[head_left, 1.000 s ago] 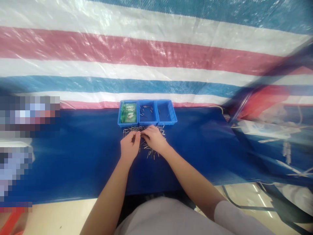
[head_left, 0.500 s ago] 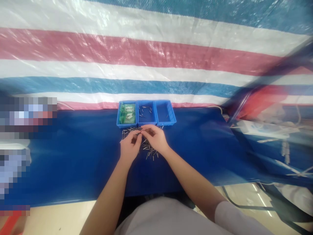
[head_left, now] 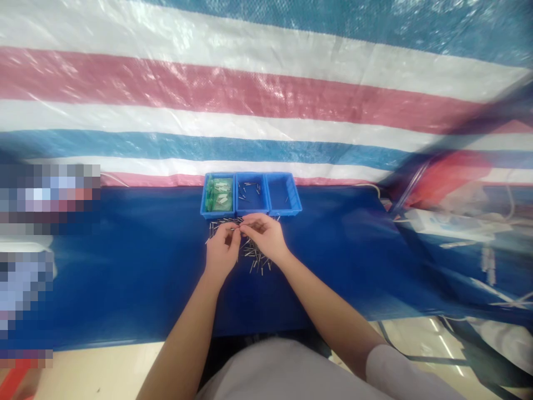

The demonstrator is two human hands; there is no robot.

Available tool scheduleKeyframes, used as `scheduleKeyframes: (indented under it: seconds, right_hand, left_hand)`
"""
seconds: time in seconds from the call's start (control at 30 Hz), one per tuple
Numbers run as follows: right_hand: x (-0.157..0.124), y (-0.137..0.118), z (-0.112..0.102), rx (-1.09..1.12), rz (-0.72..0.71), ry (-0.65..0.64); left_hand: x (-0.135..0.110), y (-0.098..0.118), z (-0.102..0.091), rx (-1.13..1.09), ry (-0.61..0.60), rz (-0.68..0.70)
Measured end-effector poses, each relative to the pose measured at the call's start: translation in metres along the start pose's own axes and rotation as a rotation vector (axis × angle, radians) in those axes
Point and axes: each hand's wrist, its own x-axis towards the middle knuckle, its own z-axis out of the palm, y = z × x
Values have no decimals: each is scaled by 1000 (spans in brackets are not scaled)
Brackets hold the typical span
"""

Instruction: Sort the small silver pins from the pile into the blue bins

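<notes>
My left hand (head_left: 221,251) and my right hand (head_left: 268,238) meet fingertip to fingertip just in front of the blue bins. Both are closed in a pinch around a thin metal pin, which is mostly covered by the fingers. Under and around them a loose pile of thin metal pins (head_left: 259,259) lies on the blue table cover (head_left: 137,266). Right behind the hands, the middle blue bin (head_left: 252,213) holds several similar pins.
The left blue bin (head_left: 217,215) contains a green bag (head_left: 220,194) with pale pieces. In the right blue bin (head_left: 285,211) lies a thin piece. A striped plastic sheet (head_left: 266,100) hangs behind the table. Blurred white items (head_left: 433,222) are at the right.
The view has shifted slightly. Both hands keep their pinch at nearly the same place over the pile, with small finger movements only.
</notes>
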Motion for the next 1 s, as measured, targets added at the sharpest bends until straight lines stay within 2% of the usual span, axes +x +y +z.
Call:
scheduleKeyframes:
  seconds: [0.17,0.43,0.77,1.0]
  right_hand:
    - [-2,0,2,-6,-40,-59]
    - [-3,1,3,-8,-32,-71]
    - [-1,-8,1,-48,-29,17]
    - [-2,-9,1,-31,-24,23]
  left_hand:
    - [0,-3,1,-27,11,-25]
    - [1,-3,-1,41,-5,-8]
    - [0,0,-1,-20,30,8]
    - [0,3,-2,-46,22,55]
